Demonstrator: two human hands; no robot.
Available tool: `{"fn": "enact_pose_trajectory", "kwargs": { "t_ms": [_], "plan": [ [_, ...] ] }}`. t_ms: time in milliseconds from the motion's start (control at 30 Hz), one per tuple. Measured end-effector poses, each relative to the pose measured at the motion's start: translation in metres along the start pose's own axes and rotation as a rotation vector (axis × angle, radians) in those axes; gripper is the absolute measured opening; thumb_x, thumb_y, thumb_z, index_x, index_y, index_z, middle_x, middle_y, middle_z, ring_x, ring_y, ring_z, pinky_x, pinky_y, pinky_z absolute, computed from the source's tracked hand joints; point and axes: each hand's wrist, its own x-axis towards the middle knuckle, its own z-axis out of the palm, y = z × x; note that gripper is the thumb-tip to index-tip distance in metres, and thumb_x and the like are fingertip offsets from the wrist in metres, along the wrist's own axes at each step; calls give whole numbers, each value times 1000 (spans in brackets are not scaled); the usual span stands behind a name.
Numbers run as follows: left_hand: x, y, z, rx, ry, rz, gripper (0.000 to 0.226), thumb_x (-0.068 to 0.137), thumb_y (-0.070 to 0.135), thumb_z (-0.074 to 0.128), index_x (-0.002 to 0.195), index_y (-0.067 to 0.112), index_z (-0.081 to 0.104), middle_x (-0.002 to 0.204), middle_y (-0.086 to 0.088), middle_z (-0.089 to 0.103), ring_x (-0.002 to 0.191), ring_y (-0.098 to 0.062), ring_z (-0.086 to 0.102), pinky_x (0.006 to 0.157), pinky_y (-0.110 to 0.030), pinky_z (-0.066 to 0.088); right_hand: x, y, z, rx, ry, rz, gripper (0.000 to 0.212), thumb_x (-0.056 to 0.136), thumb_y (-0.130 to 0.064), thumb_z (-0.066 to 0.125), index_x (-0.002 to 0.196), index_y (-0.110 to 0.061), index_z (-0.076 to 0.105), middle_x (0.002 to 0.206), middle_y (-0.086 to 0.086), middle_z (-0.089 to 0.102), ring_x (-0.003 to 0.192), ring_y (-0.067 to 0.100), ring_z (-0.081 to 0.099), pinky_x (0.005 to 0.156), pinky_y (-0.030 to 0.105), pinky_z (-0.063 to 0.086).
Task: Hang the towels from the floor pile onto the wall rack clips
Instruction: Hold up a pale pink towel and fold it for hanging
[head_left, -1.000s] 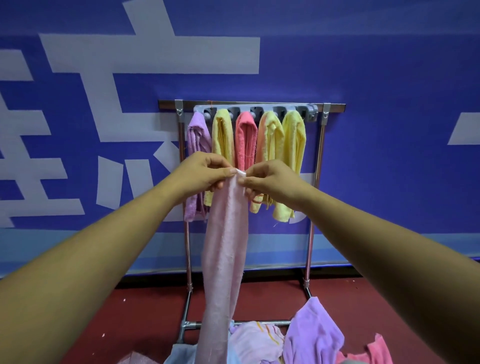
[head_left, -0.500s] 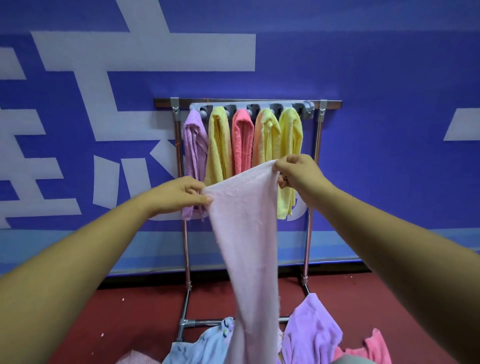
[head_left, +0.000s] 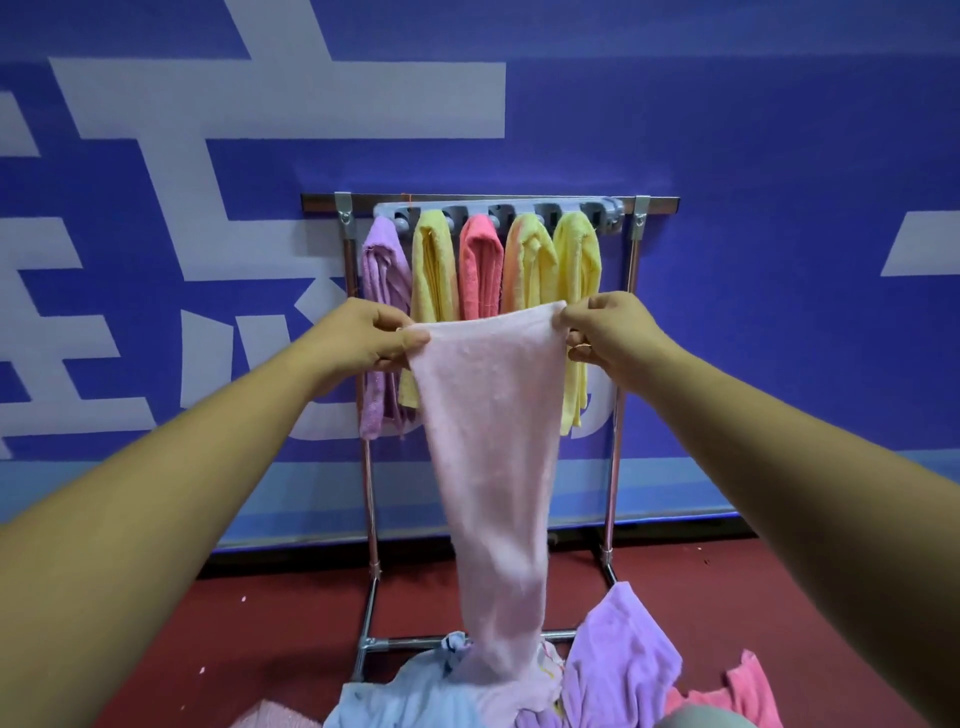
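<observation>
A pale pink towel (head_left: 491, 447) hangs stretched between my hands in front of the rack. My left hand (head_left: 363, 338) pinches its top left corner and my right hand (head_left: 608, 332) pinches its top right corner. Its lower end trails down into the floor pile (head_left: 618, 670) of lilac, light blue and coral towels. Behind it, the grey clip strip (head_left: 498, 210) on the metal rack holds several towels: a lilac one (head_left: 382, 291), a yellow one (head_left: 434, 270), a coral one (head_left: 480, 270), a yellow-orange one (head_left: 527, 265) and a yellow one (head_left: 579, 270).
The rack's chrome frame (head_left: 618, 415) stands on a dark red floor (head_left: 260, 623) against a blue wall with large white characters (head_left: 260, 104). The stand's base bar (head_left: 410, 644) runs just behind the pile.
My hands moved apart from a joined pinch and spread the pink towel's top edge wide. Both hands now hold it level in front of the hanging towels.
</observation>
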Motion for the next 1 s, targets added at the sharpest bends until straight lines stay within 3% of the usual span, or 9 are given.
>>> {"fn": "enact_pose_trajectory", "kwargs": {
  "t_ms": [67, 167, 300, 400, 533, 667, 767, 867, 1000],
  "plan": [
    [2, 0, 1, -16, 67, 39, 6, 90, 21, 70, 92, 16, 72, 67, 5, 68, 62, -3, 61, 60, -15, 49, 0, 2, 0, 92, -19, -19, 27, 89, 0, 64, 66, -7, 52, 64, 8, 43, 52, 13, 47, 53, 24, 47],
    [4, 3, 0, 149, 91, 69, 23, 91, 27, 69, 114, 26, 69, 85, 1, 68, 78, -9, 64, 68, -19, 49, 2, 5, -2, 60, -49, -51, 28, 87, 3, 66, 63, -7, 54, 65, 8, 46, 55, 11, 50, 56, 23, 48],
    [1, 9, 1, 300, 74, 100, 12, 95, 28, 62, 103, 24, 71, 92, 6, 68, 84, -8, 62, 67, -20, 46, 4, 8, 1, 52, -40, -49, 26, 86, 5, 68, 67, -7, 56, 69, 8, 52, 62, 13, 57, 59, 22, 51],
    [0, 11, -1, 310, 27, 112, 10, 97, 28, 59, 99, 24, 68, 90, 7, 65, 80, -7, 59, 68, -22, 45, 6, 9, 3, 157, -34, 7, 15, 84, 8, 70, 94, -1, 63, 92, 14, 64, 78, 20, 66, 64, 25, 57],
    [-3, 12, -6, 336, -61, 151, 6, 95, 27, 62, 97, 31, 66, 82, 14, 65, 68, 3, 60, 70, -20, 44, 7, 10, 2, 85, -44, 82, 29, 82, 8, 72, 110, 16, 65, 93, 15, 67, 67, 15, 69, 60, 21, 55],
    [-10, 16, -5, 131, -240, 140, 23, 95, 9, 56, 101, 28, 67, 77, 6, 62, 63, -6, 55, 66, -22, 49, 10, 14, 2, 2, -19, 95, 26, 80, -2, 78, 103, 8, 70, 84, 8, 65, 68, 15, 61, 66, 27, 54],
    [-16, 22, 3, 43, -442, 122, 32, 95, -3, 46, 91, 13, 74, 85, -3, 64, 73, -17, 55, 65, -23, 48, 8, 14, 7, -55, -4, 71, 18, 81, -7, 78, 96, 1, 72, 81, 5, 64, 68, 14, 60, 67, 29, 53],
    [-17, 28, 8, 11, -572, 85, 39, 95, -9, 39, 105, 8, 73, 97, -12, 68, 83, -23, 59, 74, -27, 51, 8, 13, 12, -126, 9, 50, 17, 81, -9, 78, 95, 0, 72, 82, 6, 65, 67, 14, 61, 67, 31, 53],
    [-17, 35, 17, 173, -570, 191, 23, 98, 11, 56, 115, 17, 70, 108, -5, 73, 102, -20, 69, 95, -39, 54, 5, 13, 13, -160, -25, 38, 7, 84, -11, 76, 88, -9, 71, 79, 4, 67, 69, 13, 65, 67, 31, 54]
  ]
}}
